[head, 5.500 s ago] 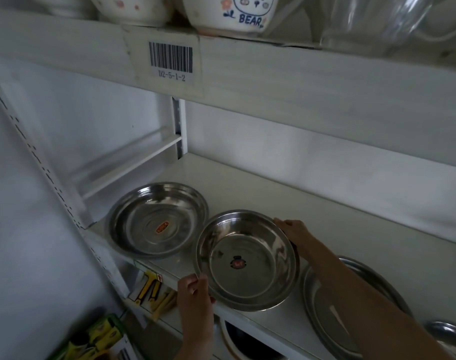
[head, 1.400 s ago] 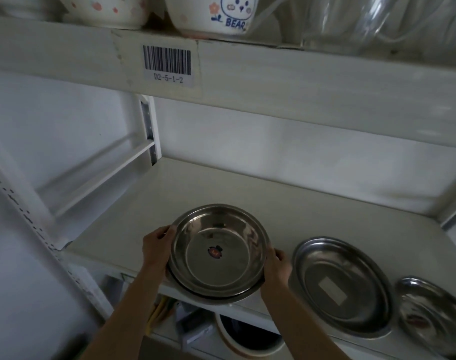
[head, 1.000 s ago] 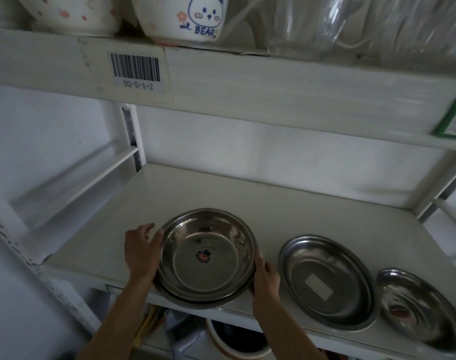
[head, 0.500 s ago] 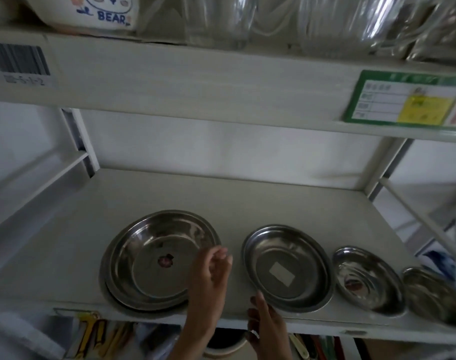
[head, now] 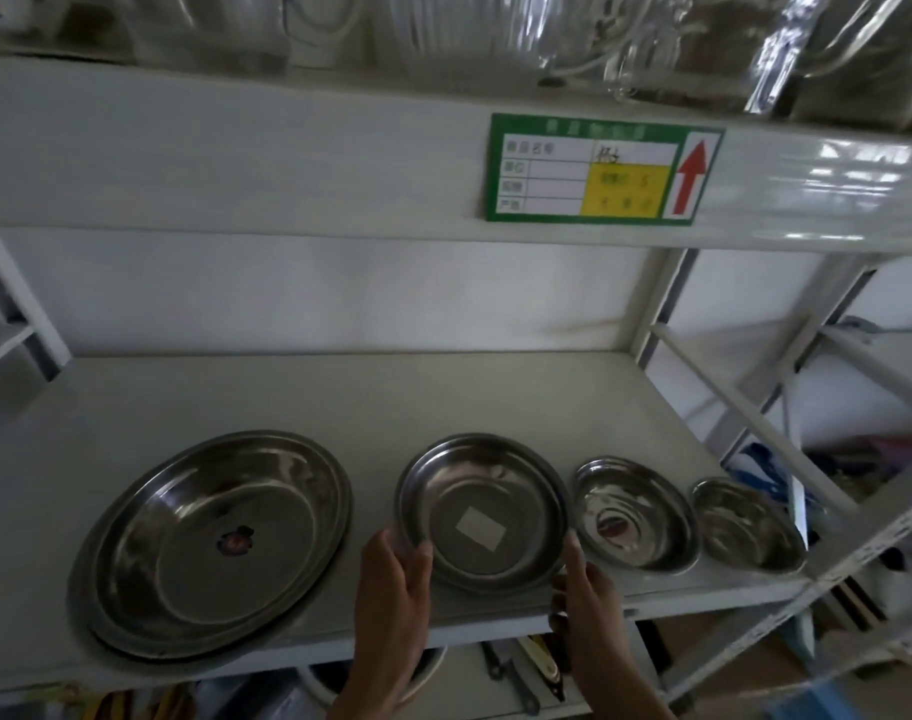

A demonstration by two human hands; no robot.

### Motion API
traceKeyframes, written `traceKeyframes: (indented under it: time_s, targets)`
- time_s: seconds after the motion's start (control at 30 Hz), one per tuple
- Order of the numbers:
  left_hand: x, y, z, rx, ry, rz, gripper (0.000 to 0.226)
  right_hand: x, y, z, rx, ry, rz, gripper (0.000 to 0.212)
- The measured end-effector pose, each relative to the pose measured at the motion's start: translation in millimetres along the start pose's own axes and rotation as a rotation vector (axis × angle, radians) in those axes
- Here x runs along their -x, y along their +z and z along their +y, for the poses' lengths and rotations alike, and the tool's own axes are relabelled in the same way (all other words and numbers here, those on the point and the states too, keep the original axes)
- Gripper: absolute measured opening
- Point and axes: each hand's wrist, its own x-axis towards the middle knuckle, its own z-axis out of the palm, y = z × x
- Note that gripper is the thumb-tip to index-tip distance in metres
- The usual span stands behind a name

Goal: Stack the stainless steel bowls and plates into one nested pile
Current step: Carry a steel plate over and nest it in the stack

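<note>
The head camera looks down on a white shelf (head: pixel 339 402) in a metal rack. Four groups of stainless steel dishes sit in a row along its near edge. At the far left is the stacked pair (head: pixel 210 543), a wide bowl with a small dark sticker nested inside a slightly larger plate whose rim shows beneath it. Just to its right is the medium plate (head: pixel 482 511), with a pale rectangular label at its centre. The left hand (head: pixel 391 589) curls over that plate's near left rim, fingers closed on the edge. The right hand (head: pixel 586 589) grips the near right rim the same way, thumb up against the metal. Whether the plate is lifted off the shelf cannot be told. Further right stand a smaller bowl (head: pixel 633 514) and, at the far right, the smallest bowl (head: pixel 747 527), apart from the hands. Above, a green shelf label (head: pixel 599 168) with a red arrow is fixed to the upper shelf's front edge.
</note>
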Motion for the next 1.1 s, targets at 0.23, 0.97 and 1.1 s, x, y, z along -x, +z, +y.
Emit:
traceKeyframes:
  time_s: [0.23, 0.97, 1.1]
  targets:
    - [-8.2, -0.1, 4.4, 0.004, -0.151, -0.140, 0.059, -26.1, 11.2, -12.9, 0.079, -0.046, -0.059, 0.047]
    - [-26.0, -18.7, 36.3, 0.161, -0.189, -0.140, 0.022, -21.1, 20.0, -37.4, 0.274, -0.214, -0.013, 0.037]
    - [-41.0, -42.2, 48.4, 0.205, -0.117, -0.082, 0.018, -11.6, 37.9, -68.9, 0.295, -0.336, -0.059, 0.044]
